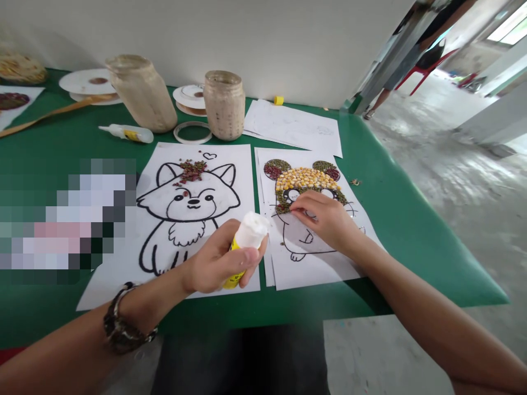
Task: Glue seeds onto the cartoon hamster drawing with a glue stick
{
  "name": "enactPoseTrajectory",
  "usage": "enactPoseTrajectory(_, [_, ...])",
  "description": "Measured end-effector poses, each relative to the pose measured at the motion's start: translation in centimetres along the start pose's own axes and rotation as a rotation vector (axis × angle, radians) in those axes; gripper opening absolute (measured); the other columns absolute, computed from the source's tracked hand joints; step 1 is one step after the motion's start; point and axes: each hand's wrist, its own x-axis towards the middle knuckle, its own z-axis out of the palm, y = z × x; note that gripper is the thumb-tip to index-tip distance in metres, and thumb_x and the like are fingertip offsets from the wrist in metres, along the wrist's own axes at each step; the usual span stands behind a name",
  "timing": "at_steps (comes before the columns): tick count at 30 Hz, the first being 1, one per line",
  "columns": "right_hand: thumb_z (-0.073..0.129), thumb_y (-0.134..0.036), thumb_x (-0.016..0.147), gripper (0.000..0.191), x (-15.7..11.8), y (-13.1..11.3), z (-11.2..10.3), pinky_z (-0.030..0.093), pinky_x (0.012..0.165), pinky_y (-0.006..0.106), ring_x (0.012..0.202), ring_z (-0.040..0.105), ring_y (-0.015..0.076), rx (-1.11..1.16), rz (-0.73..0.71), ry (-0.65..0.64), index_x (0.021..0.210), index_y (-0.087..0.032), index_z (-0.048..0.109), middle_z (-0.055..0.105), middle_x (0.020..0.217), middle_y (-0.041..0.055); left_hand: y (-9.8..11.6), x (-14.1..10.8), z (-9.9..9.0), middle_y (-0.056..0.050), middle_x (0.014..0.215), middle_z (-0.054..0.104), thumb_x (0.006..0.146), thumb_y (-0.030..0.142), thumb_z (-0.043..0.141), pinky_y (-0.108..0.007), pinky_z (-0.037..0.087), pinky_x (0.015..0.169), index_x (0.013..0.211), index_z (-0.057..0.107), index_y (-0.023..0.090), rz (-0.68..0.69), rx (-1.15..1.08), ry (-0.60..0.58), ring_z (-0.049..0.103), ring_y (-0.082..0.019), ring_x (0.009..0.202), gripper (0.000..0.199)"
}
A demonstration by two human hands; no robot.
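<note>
My left hand (226,258) is wrapped round a glue bottle (252,230) with a white top and yellow label, above the lower right of a fox drawing (164,241). Red and green beans (193,170) lie in a loose pile on the fox's forehead. My right hand (325,219) rests over a mouse-like drawing (296,274), thumb and forefinger pinched at the left cheek; what sits between the fingertips is too small to make out. Corn kernels (304,178) cover this animal's forehead, green beans (284,200) the band round its eyes, and red and green beans its ears.
Behind the drawings stand two cloudy jars (224,104) (142,93), a tape roll (192,132), ribbon spools (88,85) and a small glue bottle (127,133). Spare sheets (296,129) and a yellow cap (279,100) lie by the wall. A blurred-out patch (74,225) covers the left.
</note>
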Motion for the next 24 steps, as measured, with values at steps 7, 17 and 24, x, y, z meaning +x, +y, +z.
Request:
enactPoseTrajectory(7, [0.047,-0.018,0.085,0.016,0.2,-0.9,0.9,0.044,0.064,0.024,0.076,0.055,0.0129,0.003,-0.037,0.007,0.077,-0.015,0.061,0.060,0.080,0.0053,0.1,0.1,0.0,0.002,0.040,0.043,0.073,0.057,0.049,-0.022,0.027,0.036,0.054,0.044,0.017,-0.025,0.002,-0.005,0.036,-0.008,0.036,0.045])
enactPoseTrajectory(17, [0.043,-0.019,0.086,0.020,0.4,-1.2,1.0,0.041,0.063,0.024,0.076,0.053,0.0133,-0.030,0.003,-0.068,0.075,-0.015,0.059,0.057,0.081,0.0055,0.5,0.2,0.2,0.002,0.039,0.040,0.073,0.058,0.048,-0.022,0.025,0.036,0.047,0.040,0.017,-0.008,0.026,-0.002,0.034,-0.007,0.034,0.049])
enactPoseTrajectory(24, [0.044,-0.018,0.083,0.015,0.7,-1.5,1.1,0.039,0.058,0.023,0.071,0.051,0.0122,-0.031,0.043,-0.067,0.074,-0.015,0.056,0.054,0.080,0.0052,0.5,0.3,0.2,0.000,0.039,0.040,0.076,0.056,0.047,-0.025,0.028,0.040,0.044,0.040,0.017,0.031,0.068,-0.012,0.037,-0.010,0.038,0.050])
